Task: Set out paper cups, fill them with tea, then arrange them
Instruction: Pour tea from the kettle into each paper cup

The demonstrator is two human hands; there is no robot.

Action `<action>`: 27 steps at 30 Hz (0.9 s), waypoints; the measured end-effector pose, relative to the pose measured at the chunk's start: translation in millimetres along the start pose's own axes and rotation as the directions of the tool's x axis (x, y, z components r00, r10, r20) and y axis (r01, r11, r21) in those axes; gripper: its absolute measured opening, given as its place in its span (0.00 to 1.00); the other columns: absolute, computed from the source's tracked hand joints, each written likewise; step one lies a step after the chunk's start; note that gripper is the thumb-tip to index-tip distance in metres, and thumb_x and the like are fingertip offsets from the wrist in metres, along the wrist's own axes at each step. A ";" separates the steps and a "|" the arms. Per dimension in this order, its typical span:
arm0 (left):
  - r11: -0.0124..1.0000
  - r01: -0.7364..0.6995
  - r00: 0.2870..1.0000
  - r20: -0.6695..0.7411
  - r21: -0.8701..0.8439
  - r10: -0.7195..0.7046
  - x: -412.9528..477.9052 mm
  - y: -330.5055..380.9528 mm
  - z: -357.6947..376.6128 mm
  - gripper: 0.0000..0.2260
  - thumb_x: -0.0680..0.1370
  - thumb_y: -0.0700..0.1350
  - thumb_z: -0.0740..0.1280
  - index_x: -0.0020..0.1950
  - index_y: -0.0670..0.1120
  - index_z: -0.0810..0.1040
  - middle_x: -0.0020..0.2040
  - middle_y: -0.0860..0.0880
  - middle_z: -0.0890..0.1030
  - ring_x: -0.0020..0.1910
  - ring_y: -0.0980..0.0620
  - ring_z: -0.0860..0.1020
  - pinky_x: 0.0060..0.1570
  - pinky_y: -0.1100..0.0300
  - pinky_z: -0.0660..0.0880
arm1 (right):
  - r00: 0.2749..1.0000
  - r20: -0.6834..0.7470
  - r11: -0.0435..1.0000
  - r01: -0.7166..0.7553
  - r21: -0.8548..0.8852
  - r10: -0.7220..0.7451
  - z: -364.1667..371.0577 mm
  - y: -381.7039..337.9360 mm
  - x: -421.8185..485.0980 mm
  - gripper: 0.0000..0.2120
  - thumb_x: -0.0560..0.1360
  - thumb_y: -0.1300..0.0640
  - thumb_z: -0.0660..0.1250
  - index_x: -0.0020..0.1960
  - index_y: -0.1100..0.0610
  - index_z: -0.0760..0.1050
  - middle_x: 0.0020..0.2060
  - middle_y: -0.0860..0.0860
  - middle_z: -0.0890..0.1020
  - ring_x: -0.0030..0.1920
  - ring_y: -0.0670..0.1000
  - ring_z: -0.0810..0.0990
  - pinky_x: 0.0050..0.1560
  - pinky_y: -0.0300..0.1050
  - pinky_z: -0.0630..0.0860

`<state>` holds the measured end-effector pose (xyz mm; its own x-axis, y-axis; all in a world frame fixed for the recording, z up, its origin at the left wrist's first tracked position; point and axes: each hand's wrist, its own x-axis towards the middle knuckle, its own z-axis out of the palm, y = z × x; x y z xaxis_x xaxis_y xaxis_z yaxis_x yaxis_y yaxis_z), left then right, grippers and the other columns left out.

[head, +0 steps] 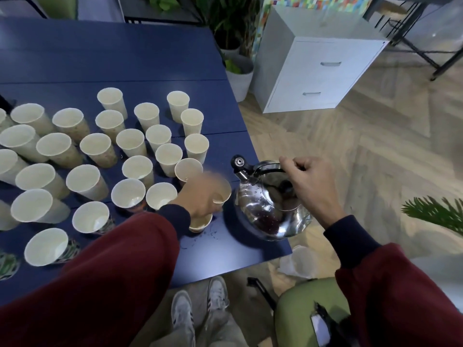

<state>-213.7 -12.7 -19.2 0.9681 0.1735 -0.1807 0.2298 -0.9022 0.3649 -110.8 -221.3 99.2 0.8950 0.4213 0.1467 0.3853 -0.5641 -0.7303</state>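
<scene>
At the near right corner of the table [130,53], my right hand [310,181] is wrapped round the handle of the steel kettle [270,211]. The kettle is upright and not tipped, though I cannot tell whether it rests or hangs. Just left of it my left hand [200,199] grips a paper cup [223,190] by its side. Blur hides whether that cup is lifted. Below my wrist a low cup [200,224] shows brownish tea, with droplets on the surface beside it. Further in, toward the left edge and the middle, the other cups [87,180] stand upright in loose rows. Setting out looks done. Their insides look pale, so I judge most of the filling, and all the arranging, is still to do.
</scene>
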 end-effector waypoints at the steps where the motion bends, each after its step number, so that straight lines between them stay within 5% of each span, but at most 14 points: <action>1: 1.000 0.009 1.000 -0.009 -0.009 -0.009 1.3 0.3 2.2 0.34 0.72 0.53 0.75 0.72 0.41 0.68 0.63 0.43 0.74 0.62 0.43 0.73 0.61 0.50 0.70 | 1.000 0.007 1.000 0.008 0.000 -0.008 -1.0 0.9 1.8 0.27 0.77 0.55 0.69 0.28 0.62 0.58 0.25 0.53 0.58 0.27 0.48 0.57 0.30 0.48 0.56; 8: 0.971 -0.001 0.994 -0.104 -0.240 -0.025 15.2 1.1 -0.4 0.29 0.68 0.53 0.79 0.64 0.45 0.75 0.57 0.47 0.78 0.56 0.44 0.77 0.56 0.48 0.73 | 0.998 0.061 0.998 0.023 -0.050 -0.020 -3.3 11.0 13.7 0.26 0.77 0.50 0.69 0.27 0.62 0.64 0.23 0.49 0.62 0.25 0.46 0.60 0.27 0.42 0.57; 27: 0.971 0.034 0.996 -0.070 -0.239 -0.052 26.3 2.2 1.5 0.26 0.63 0.55 0.81 0.56 0.48 0.77 0.52 0.51 0.74 0.50 0.49 0.75 0.52 0.49 0.75 | 0.980 0.179 0.981 0.119 -0.154 -0.091 2.0 12.3 27.9 0.28 0.77 0.47 0.69 0.28 0.63 0.65 0.21 0.48 0.62 0.23 0.48 0.61 0.26 0.42 0.59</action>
<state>-187.9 -10.6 -24.5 0.9593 0.2477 -0.1354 0.2801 -0.7755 0.5658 -81.6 -215.1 93.0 0.8015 0.5911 0.0904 0.5191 -0.6126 -0.5961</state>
